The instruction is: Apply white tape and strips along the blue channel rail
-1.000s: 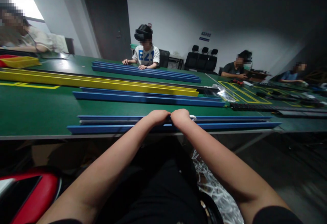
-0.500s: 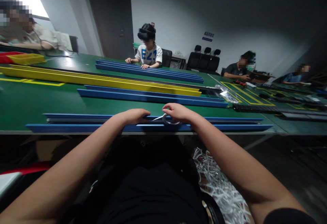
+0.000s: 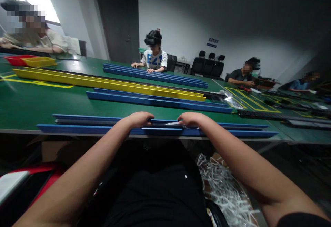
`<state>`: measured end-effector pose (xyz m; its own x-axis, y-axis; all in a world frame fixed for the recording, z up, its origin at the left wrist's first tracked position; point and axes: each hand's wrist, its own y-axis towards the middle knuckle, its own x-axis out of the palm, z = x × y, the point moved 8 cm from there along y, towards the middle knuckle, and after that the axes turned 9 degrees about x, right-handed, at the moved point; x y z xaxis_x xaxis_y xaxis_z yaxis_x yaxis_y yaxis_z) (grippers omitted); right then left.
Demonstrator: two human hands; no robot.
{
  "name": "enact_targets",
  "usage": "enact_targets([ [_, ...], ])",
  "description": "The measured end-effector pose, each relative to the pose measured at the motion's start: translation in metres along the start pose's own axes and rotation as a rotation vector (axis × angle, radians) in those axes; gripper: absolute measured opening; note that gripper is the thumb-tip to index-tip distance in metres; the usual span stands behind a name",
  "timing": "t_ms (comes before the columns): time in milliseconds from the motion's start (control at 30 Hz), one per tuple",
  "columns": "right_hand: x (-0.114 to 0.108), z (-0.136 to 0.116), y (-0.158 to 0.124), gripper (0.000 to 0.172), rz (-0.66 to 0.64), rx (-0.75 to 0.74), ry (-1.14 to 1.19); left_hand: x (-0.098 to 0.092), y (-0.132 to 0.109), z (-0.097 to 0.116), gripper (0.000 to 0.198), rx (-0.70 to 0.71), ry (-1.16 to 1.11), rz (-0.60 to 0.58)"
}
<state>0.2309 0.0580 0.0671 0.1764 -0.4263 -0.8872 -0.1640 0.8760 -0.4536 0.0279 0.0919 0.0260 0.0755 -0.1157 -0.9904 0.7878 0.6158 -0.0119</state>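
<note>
A long blue channel rail [image 3: 77, 129] lies along the table's near edge, with a grey-white strip in its groove. My left hand [image 3: 141, 119] is over the rail with its fingers curled closed and the tips down at the groove. What those fingers pinch is hidden. To the right, my right hand [image 3: 190, 118] is closed on a thin roll of tape [image 3: 192, 128], mostly covered by the fingers. From the roll a pale strip of tape [image 3: 170, 124] stretches left, low over the groove, towards my left hand.
Beyond lie another blue rail [image 3: 155, 102], a long yellow rail [image 3: 108, 84] and several blue rails [image 3: 155, 77]. Red [image 3: 18, 60] and yellow trays [image 3: 40, 61] stand at far left. Several people sit around the table [image 3: 74, 106]. Shredded white strips [image 3: 224, 185] fill a box below right.
My right hand has moved right with the tape roll and lowered slightly, so the gap between my hands is wider. The tape strip is longer and lies lower. The camera view has shifted a little.
</note>
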Motion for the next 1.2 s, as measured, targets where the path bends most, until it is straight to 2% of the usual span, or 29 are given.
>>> enact_targets([
  [133, 0.002, 0.016, 0.007, 0.042, -0.067, -0.055, 0.214, 0.0, 0.0, -0.001, 0.024, -0.009, 0.0, 0.004],
  [267, 0.01, 0.025, 0.011, 0.05, -0.157, -0.001, 0.253, 0.002, 0.001, -0.003, 0.027, -0.005, 0.005, -0.002],
  [400, 0.006, 0.016, 0.017, 0.057, -0.062, 0.021, 0.05, 0.004, 0.002, -0.005, 0.03, -0.007, 0.01, 0.0],
  [500, 0.006, 0.005, 0.02, 0.048, -0.01, 0.058, -0.174, 0.005, 0.002, -0.006, 0.031, -0.012, 0.012, 0.003],
  [567, 0.009, 0.0, 0.021, 0.042, -0.014, 0.101, -0.233, 0.005, 0.002, -0.006, 0.032, -0.013, 0.015, 0.0],
  [667, 0.013, -0.007, 0.023, 0.032, 0.001, 0.152, -0.255, 0.005, 0.002, -0.006, 0.032, -0.018, 0.017, -0.001],
  [933, 0.015, -0.017, 0.021, 0.038, 0.036, 0.252, -0.284, 0.004, 0.002, -0.005, 0.028, -0.035, 0.028, 0.0],
  [1200, 0.013, -0.019, 0.026, 0.038, -0.012, 0.283, -0.276, 0.004, 0.002, -0.006, 0.03, -0.067, 0.018, -0.013],
])
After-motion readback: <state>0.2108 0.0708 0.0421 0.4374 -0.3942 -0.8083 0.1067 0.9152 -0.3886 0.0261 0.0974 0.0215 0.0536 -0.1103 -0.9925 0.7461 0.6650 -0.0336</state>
